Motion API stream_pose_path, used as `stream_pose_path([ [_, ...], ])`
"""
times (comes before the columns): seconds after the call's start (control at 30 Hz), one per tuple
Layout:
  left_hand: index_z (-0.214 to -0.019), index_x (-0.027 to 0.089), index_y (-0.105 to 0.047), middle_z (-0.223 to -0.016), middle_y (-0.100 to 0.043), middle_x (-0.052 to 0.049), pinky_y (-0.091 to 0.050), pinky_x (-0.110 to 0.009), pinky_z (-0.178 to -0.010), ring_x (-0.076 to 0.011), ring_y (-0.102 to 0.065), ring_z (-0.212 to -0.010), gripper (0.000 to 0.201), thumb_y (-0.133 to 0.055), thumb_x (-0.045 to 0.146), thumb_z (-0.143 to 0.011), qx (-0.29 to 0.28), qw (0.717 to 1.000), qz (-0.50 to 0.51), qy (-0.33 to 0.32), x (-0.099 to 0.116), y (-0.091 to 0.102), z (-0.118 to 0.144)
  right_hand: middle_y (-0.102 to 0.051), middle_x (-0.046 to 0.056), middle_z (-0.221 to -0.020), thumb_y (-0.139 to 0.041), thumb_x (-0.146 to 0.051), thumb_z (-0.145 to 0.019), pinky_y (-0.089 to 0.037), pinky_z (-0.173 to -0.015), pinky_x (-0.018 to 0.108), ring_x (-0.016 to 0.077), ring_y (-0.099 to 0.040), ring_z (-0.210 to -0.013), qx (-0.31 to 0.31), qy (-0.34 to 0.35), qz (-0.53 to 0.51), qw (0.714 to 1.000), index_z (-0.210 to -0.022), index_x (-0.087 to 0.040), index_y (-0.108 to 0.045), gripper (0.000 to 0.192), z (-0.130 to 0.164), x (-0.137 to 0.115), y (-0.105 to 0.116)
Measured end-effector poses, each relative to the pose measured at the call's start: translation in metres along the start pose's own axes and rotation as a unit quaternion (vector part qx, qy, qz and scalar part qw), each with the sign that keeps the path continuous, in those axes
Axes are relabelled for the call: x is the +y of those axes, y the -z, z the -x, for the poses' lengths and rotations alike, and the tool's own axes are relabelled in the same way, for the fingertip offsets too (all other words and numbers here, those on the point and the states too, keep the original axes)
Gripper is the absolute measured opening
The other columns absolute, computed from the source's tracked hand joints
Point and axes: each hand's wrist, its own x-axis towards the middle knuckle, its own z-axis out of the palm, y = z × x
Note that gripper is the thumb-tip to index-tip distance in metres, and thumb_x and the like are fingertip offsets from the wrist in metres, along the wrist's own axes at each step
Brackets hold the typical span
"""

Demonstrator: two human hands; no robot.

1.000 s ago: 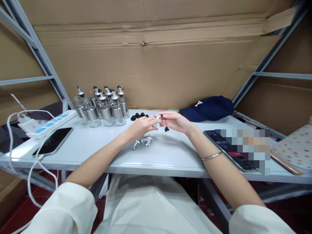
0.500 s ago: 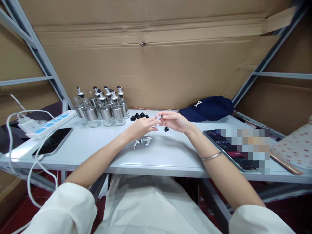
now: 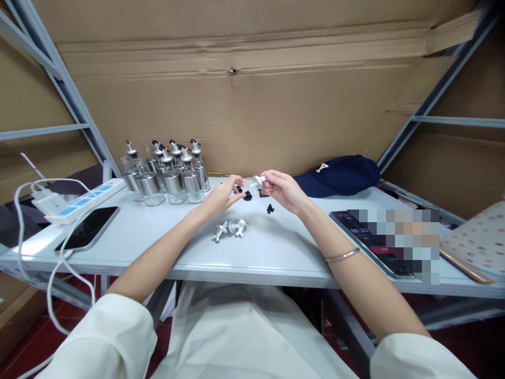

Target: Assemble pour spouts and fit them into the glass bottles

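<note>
Between the fingertips of my right hand (image 3: 286, 190) is a silvery pourer spout (image 3: 258, 182), held above the table. My left hand (image 3: 223, 199) is at the black round stoppers (image 3: 247, 196), its thumb and fingers apart and partly covering them. Whether it touches one I cannot tell. Closer to me, several silver pourer spouts (image 3: 231, 228) lie in a small group on the table. Small black parts (image 3: 270, 208) lie below my right hand, and more black pieces (image 3: 262, 193) sit just behind.
Glass bottles with steel sleeves (image 3: 172, 183), several with spouts fitted, stand at the back left. A power strip (image 3: 87, 200), white cables and a phone (image 3: 87, 229) lie left. A navy cap (image 3: 339, 176), another phone (image 3: 366, 242) and a dotted item (image 3: 477, 237) are right.
My hands have moved apart. The left went left and down to the black stoppers; the right still holds the spout, now in plain sight.
</note>
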Motion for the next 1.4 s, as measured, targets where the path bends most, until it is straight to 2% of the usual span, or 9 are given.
stream_pose_path([
  [0.17,-0.111,0.015,-0.045,-0.109,-0.060,-0.011,-0.046,-0.034,-0.088,-0.0175,-0.059,-0.100,0.025,-0.042,0.017,-0.086,-0.035,0.998,-0.038,0.025,-0.029,-0.009,-0.011,-0.045,-0.005,-0.057,-0.075,-0.043,-0.062,-0.038,-0.058,0.026,0.0080,-0.042,-0.055,0.057,0.017,0.004,0.998,-0.071,-0.019,-0.057,0.031,-0.004,0.001,0.003],
  [0.37,-0.115,0.012,-0.049,-0.108,-0.062,-0.013,-0.047,-0.034,-0.086,-0.0203,-0.061,-0.096,0.035,-0.051,0.020,-0.081,-0.136,0.987,-0.091,0.003,-0.044,-0.037,-0.042,-0.043,-0.007,-0.054,-0.079,-0.044,-0.056,-0.034,-0.055,0.025,0.0069,-0.039,-0.052,0.056,0.024,0.002,0.998,-0.066,-0.019,-0.052,0.038,-0.003,0.003,0.001],
  [0.53,-0.094,0.013,-0.060,-0.099,-0.063,-0.010,-0.048,-0.034,-0.084,-0.0201,-0.061,-0.091,0.017,-0.054,0.017,-0.079,-0.153,0.982,-0.113,0.002,-0.043,-0.049,-0.056,-0.044,-0.007,-0.054,-0.079,-0.043,-0.057,-0.034,-0.056,0.025,0.0069,-0.040,-0.052,0.055,0.032,0.001,0.998,-0.068,-0.020,-0.049,0.040,-0.003,0.002,0.002],
  [0.63,-0.090,0.013,-0.061,-0.097,-0.061,-0.009,-0.049,-0.033,-0.083,-0.0177,-0.061,-0.088,0.014,-0.051,0.016,-0.081,-0.118,0.989,-0.082,-0.018,-0.034,-0.040,-0.052,-0.044,-0.008,-0.054,-0.078,-0.046,-0.057,-0.035,-0.056,0.025,0.0071,-0.041,-0.052,0.052,0.039,0.005,0.998,-0.068,-0.020,-0.049,0.041,-0.004,0.001,0.004],
  [0.73,-0.094,0.012,-0.060,-0.095,-0.061,-0.008,-0.051,-0.031,-0.080,-0.0155,-0.061,-0.084,0.017,-0.055,0.019,-0.080,-0.012,1.000,0.018,-0.006,-0.019,-0.024,-0.037,-0.047,-0.007,-0.055,-0.079,-0.046,-0.057,-0.038,-0.058,0.025,0.0071,-0.043,-0.053,0.052,0.039,0.003,0.998,-0.068,-0.020,-0.053,0.039,-0.003,-0.001,0.006],
  [0.83,-0.099,0.012,-0.058,-0.098,-0.063,-0.009,-0.053,-0.030,-0.080,-0.0149,-0.063,-0.085,0.023,-0.058,0.022,-0.078,0.092,0.983,0.150,0.046,-0.004,-0.011,-0.018,-0.054,-0.005,-0.059,-0.079,-0.044,-0.057,-0.042,-0.062,0.026,0.0077,-0.048,-0.056,0.052,0.029,0.002,0.998,-0.072,-0.018,-0.059,0.036,-0.002,-0.003,0.008],
  [0.9,-0.102,0.012,-0.056,-0.102,-0.064,-0.010,-0.053,-0.031,-0.083,-0.0157,-0.064,-0.089,0.028,-0.059,0.023,-0.077,0.124,0.966,0.215,0.074,0.002,-0.007,-0.006,-0.057,-0.003,-0.062,-0.079,-0.043,-0.057,-0.044,-0.066,0.027,0.0084,-0.052,-0.059,0.035,0.015,0.015,0.999,-0.072,-0.018,-0.061,0.035,-0.001,-0.002,0.007],
  [1.13,-0.097,0.009,-0.057,-0.101,-0.066,-0.011,-0.053,-0.036,-0.088,-0.0187,-0.064,-0.094,0.029,-0.064,0.021,-0.071,0.143,0.936,0.301,0.114,0.007,-0.008,0.003,-0.061,-0.001,-0.066,-0.079,-0.040,-0.059,-0.045,-0.067,0.029,0.0091,-0.054,-0.059,-0.013,-0.015,0.078,0.997,-0.071,-0.017,-0.057,0.034,0.000,0.007,0.001],
  [1.4,-0.093,0.010,-0.058,-0.097,-0.066,-0.010,-0.053,-0.033,-0.086,-0.0168,-0.065,-0.091,0.026,-0.065,0.020,-0.070,0.130,0.935,0.318,0.093,0.011,-0.012,0.004,-0.059,-0.003,-0.061,-0.076,-0.040,-0.061,-0.045,-0.065,0.029,0.0085,-0.053,-0.057,-0.018,-0.007,0.096,0.995,-0.070,-0.016,-0.055,0.033,0.001,0.009,-0.001],
])
